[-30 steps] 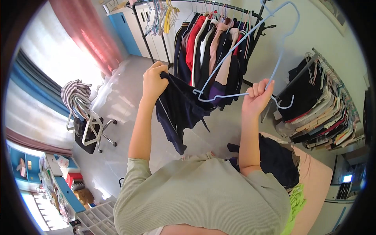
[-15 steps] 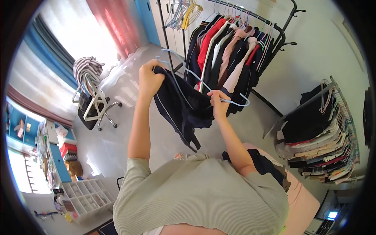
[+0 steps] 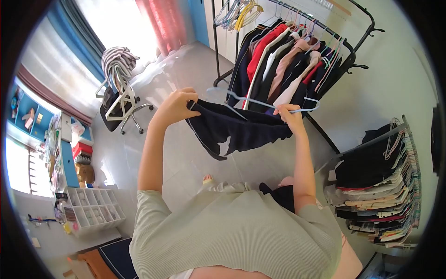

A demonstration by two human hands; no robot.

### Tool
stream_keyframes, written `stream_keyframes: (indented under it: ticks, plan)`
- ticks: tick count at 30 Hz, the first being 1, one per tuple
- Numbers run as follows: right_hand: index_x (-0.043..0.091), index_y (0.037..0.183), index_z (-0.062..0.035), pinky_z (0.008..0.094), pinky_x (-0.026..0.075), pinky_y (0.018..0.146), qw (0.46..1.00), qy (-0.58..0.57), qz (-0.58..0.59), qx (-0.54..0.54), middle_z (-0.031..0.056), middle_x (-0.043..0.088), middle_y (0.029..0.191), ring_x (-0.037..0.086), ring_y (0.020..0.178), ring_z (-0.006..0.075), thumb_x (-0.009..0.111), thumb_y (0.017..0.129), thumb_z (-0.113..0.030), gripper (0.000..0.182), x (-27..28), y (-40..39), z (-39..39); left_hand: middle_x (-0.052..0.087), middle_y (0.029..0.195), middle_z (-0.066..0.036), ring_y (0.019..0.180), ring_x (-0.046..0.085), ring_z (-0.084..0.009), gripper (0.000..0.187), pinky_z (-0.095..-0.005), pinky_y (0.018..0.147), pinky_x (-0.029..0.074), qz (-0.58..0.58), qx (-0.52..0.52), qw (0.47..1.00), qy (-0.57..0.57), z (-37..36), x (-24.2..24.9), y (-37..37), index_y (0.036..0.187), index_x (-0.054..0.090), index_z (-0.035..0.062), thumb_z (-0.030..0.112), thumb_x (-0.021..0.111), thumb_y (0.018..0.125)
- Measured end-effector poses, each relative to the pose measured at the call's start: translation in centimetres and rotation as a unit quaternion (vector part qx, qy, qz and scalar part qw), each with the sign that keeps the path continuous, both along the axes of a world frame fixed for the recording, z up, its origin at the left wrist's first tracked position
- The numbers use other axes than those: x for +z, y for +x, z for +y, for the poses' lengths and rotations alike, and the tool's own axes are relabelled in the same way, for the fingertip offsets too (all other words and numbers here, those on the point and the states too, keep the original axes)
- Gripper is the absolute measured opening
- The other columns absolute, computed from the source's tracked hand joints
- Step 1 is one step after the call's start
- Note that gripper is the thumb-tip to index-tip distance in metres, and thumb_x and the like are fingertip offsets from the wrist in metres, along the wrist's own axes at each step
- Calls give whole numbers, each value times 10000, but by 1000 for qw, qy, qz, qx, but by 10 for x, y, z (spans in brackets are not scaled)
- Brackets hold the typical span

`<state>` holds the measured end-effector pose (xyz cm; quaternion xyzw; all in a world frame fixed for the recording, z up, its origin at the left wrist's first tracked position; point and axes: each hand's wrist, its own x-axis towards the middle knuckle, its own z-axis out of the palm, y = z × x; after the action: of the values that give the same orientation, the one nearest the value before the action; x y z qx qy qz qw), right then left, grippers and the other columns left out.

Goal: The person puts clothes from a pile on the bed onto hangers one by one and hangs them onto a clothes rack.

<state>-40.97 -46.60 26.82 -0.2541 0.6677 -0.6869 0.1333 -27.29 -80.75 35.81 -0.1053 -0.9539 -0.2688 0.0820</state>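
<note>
A dark navy garment (image 3: 246, 130) with a pale stripe along one edge is stretched between my hands, its lower part hanging above the floor. My left hand (image 3: 179, 108) pinches its upper left corner between thumb and fingers. At the other end, my right hand (image 3: 290, 117) is closed on the garment's edge and on a light blue clothes hanger (image 3: 253, 100). The hanger spans the garment's top opening, and its right end sticks out beyond my right hand. Folds hide what kind of garment it is.
A black clothes rack (image 3: 320, 25) with hanging jackets and spare hangers stands ahead. Stacked clothes hang from a second rack (image 3: 404, 128) at right. A swivel chair (image 3: 121, 100) holds striped cloth at left, near a white compartment organizer (image 3: 95, 204). Dark cloth lies beside me at right.
My hands have moved apart, pulling the garment's top edge wide and more level. My right hand and the hanger have shifted right; the camera view has turned slightly.
</note>
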Motion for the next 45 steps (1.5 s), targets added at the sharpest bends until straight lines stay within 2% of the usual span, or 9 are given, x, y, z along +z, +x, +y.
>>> stream_keyframes:
  ticks: [3, 13, 19, 30, 32, 36, 39, 42, 45]
  plan:
    - [631, 722, 14, 236, 362, 600, 988, 109, 92, 57, 15, 580, 610, 483, 610, 81, 573, 856, -173, 237, 16, 7, -5, 494, 745, -100, 673, 514, -285, 278, -355, 608, 408, -15, -5, 1000, -2, 3, -6, 6, 722, 517, 5, 111, 741, 598]
    - [627, 698, 14, 236, 373, 600, 948, 240, 169, 124, 31, 576, 601, 488, 601, 80, 595, 845, -199, 261, 35, -14, -24, 554, 792, -86, 706, 539, -300, 195, -374, 631, 425, -35, -57, 997, -34, 9, -7, 8, 767, 571, 29, 146, 701, 680]
    - [638, 743, 14, 262, 399, 632, 937, 214, 200, 189, 60, 606, 650, 531, 651, 114, 580, 852, -209, 256, 72, -12, -76, 556, 872, -78, 754, 545, -316, 163, -395, 653, 428, -11, -88, 994, -62, 6, -12, -8, 828, 549, 44, 147, 644, 744]
    - [663, 716, -28, 274, 414, 662, 868, 381, 213, 235, 86, 608, 663, 563, 677, 168, 570, 836, -291, 304, 94, -26, -163, 540, 918, -88, 797, 527, -315, 168, -373, 694, 426, -15, -85, 996, -8, -74, -12, -20, 825, 475, 26, 107, 616, 782]
    - [670, 786, -6, 257, 442, 723, 901, 273, 225, 252, 84, 646, 743, 588, 739, 155, 578, 836, -226, 243, 97, -33, -180, 537, 945, -95, 844, 526, -323, 170, -366, 718, 429, 9, -108, 994, 4, -86, -11, -23, 854, 469, 32, 98, 610, 787]
    - [657, 935, 7, 209, 433, 744, 933, 217, 195, 212, 24, 660, 825, 571, 798, 62, 568, 857, -108, 165, 112, -24, -209, 539, 995, -101, 869, 537, -303, 187, -351, 754, 431, -17, -98, 995, 23, -117, -26, -34, 918, 486, 39, 112, 615, 802]
    - [659, 978, -6, 182, 363, 564, 951, 174, 160, 199, -3, 578, 682, 464, 618, 17, 505, 906, -135, 214, 118, -18, -222, 578, 873, -137, 814, 551, -333, 275, -391, 723, 439, 120, 12, 969, 216, -138, -52, -45, 1004, 536, 79, 225, 651, 801]
    - [637, 1037, -22, 190, 307, 513, 977, 74, 92, 180, -38, 451, 582, 382, 536, 24, 451, 942, -191, 269, 118, -12, -236, 580, 855, -148, 796, 546, -333, 280, -380, 694, 437, 108, 61, 987, 103, -168, -64, -48, 974, 558, 53, 239, 658, 790]
    - [623, 1034, -14, 195, 301, 515, 971, 89, 164, 152, -38, 401, 561, 364, 526, 34, 397, 962, -192, 296, 113, -10, -257, 585, 820, -145, 769, 552, -329, 284, -368, 657, 436, 102, 70, 989, 76, -181, -60, -47, 948, 575, 37, 246, 665, 779]
